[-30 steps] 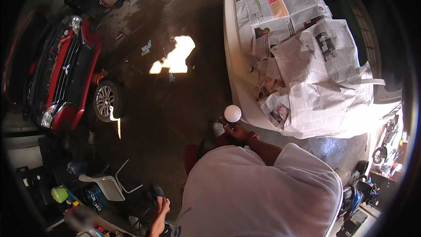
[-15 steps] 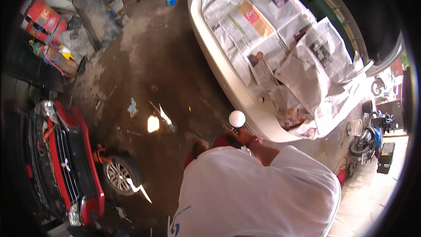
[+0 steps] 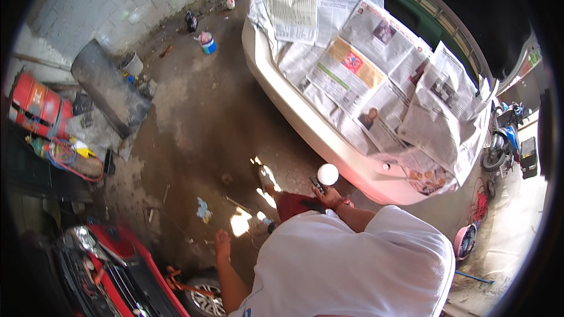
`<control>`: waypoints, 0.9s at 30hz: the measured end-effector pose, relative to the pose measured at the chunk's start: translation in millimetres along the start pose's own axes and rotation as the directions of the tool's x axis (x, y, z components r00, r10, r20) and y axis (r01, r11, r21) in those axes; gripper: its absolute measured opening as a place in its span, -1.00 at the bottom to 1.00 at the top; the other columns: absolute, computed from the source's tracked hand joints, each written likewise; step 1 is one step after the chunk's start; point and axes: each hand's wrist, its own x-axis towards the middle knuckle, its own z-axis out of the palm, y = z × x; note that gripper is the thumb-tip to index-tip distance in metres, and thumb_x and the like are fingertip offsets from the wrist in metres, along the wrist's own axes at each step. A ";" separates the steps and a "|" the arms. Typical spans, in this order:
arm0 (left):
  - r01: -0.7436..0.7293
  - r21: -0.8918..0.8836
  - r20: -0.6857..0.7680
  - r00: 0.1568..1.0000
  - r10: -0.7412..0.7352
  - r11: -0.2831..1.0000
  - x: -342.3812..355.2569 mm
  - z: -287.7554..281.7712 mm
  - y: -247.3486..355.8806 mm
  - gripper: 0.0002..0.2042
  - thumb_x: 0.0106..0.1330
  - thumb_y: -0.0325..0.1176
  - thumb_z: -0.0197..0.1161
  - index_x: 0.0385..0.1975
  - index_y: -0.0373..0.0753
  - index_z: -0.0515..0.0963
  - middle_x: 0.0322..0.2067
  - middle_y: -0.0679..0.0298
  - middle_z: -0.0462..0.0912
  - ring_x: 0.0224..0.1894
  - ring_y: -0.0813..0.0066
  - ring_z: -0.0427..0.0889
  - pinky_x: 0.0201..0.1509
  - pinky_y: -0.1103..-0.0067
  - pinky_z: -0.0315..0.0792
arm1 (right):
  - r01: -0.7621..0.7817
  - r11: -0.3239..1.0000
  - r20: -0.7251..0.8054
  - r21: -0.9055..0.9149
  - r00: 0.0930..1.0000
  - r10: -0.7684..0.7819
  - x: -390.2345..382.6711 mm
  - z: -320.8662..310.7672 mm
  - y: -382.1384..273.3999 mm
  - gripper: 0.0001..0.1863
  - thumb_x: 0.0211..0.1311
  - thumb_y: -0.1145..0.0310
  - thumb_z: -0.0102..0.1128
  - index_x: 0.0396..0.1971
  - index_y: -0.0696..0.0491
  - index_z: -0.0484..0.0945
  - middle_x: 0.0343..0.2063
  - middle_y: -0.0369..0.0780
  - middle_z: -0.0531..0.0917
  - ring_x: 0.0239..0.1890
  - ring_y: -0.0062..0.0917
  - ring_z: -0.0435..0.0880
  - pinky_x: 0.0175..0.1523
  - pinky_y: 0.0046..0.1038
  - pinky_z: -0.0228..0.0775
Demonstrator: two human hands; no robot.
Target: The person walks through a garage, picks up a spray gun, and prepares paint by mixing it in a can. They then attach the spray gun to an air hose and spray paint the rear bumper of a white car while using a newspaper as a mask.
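Note:
My right hand [image 3: 331, 198] is closed round the handle of what looks like a spray gun [image 3: 318, 185], with a round white cup on top. It is close to the near end of a cream-white car bumper [image 3: 305, 132], held apart from it. Sheets of newspaper [image 3: 376, 70] cover the car's body above the bumper. My left hand [image 3: 222, 243] hangs out to the left over the floor, holding nothing, its fingers loosely apart.
A red car front [image 3: 138, 258] and a wheel [image 3: 205, 299] are at lower left. A red drum [image 3: 38, 105] and a dark cylinder [image 3: 108, 88] stand against the far left wall. A paint can [image 3: 207, 43] sits at the back. Motorcycles [image 3: 496, 147] and a pink tub [image 3: 465, 242] are at right.
My view has shifted, showing more of the back wall. My left arm has come into view at the left. My right hand still grips the spray gun near the bumper's near end.

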 end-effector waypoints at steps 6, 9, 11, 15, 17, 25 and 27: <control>0.231 0.322 0.048 0.964 -0.260 0.918 69.9 -18.4 47.3 -0.67 0.58 -0.17 0.20 0.23 -0.11 0.52 -0.02 0.23 0.68 -0.18 0.36 0.66 -0.14 0.46 0.57 | -0.119 0.987 -0.053 -0.104 0.992 0.114 121.7 27.5 -76.2 -0.35 0.31 -0.18 0.29 0.08 0.11 0.69 -0.12 0.13 0.78 -0.03 0.05 0.78 0.09 -0.02 0.63; 0.252 0.354 0.077 0.952 -0.296 0.901 94.8 -30.3 86.2 -0.67 0.57 -0.17 0.21 0.22 -0.12 0.53 -0.05 0.24 0.68 -0.18 0.37 0.67 -0.13 0.45 0.58 | 0.011 0.999 -0.171 -0.050 0.985 -0.019 182.4 40.3 -106.6 -0.43 0.33 -0.13 0.28 0.02 0.09 0.73 -0.17 0.14 0.77 -0.07 0.06 0.77 0.06 0.01 0.62; 0.244 0.329 0.078 0.956 -0.284 0.912 113.0 -37.7 122.0 -0.67 0.57 -0.17 0.22 0.22 -0.13 0.53 -0.06 0.24 0.69 -0.18 0.37 0.67 -0.13 0.44 0.58 | -0.088 0.995 -0.118 -0.048 0.990 0.082 214.8 45.2 -128.1 -0.45 0.35 -0.11 0.26 -0.01 0.10 0.74 -0.21 0.14 0.77 -0.09 0.05 0.77 0.05 0.02 0.62; 0.219 0.305 0.092 0.962 -0.258 0.927 159.6 -53.3 199.1 -0.67 0.57 -0.17 0.22 0.21 -0.15 0.54 -0.10 0.25 0.70 -0.18 0.38 0.68 -0.11 0.43 0.59 | -0.082 0.996 -0.210 -0.030 0.975 0.074 258.9 47.1 -178.3 -0.45 0.36 -0.10 0.24 0.02 0.09 0.73 -0.23 0.13 0.78 -0.09 0.06 0.76 0.08 -0.01 0.60; 0.200 0.337 0.122 0.960 -0.254 0.920 193.9 -64.3 233.9 -0.67 0.57 -0.17 0.23 0.21 -0.15 0.55 -0.11 0.25 0.70 -0.18 0.38 0.68 -0.11 0.43 0.59 | -0.105 0.994 -0.216 0.008 0.971 0.104 274.1 49.7 -198.7 -0.46 0.38 -0.02 0.28 0.15 0.07 0.66 -0.11 0.12 0.77 -0.01 0.07 0.74 0.10 -0.01 0.58; 0.075 0.652 0.188 0.948 -0.257 0.754 422.1 -130.2 424.1 -0.66 0.56 -0.17 0.25 0.20 -0.18 0.57 -0.18 0.27 0.72 -0.17 0.39 0.69 -0.09 0.41 0.61 | -0.346 0.929 -0.346 0.128 0.863 0.369 285.0 87.0 -274.7 -0.35 0.42 0.09 0.26 0.45 -0.04 0.46 0.21 0.16 0.63 0.28 0.09 0.59 0.32 -0.05 0.47; -0.020 0.734 0.121 0.987 -0.102 0.679 486.1 -134.8 501.3 -0.60 0.56 -0.15 0.26 0.24 -0.27 0.55 0.00 0.17 0.74 0.06 0.30 0.71 0.19 0.35 0.55 | -0.355 0.918 -0.420 0.177 0.816 0.396 282.1 100.7 -291.8 -0.34 0.42 0.09 0.26 0.48 -0.08 0.43 0.22 0.17 0.62 0.30 0.09 0.57 0.33 -0.04 0.46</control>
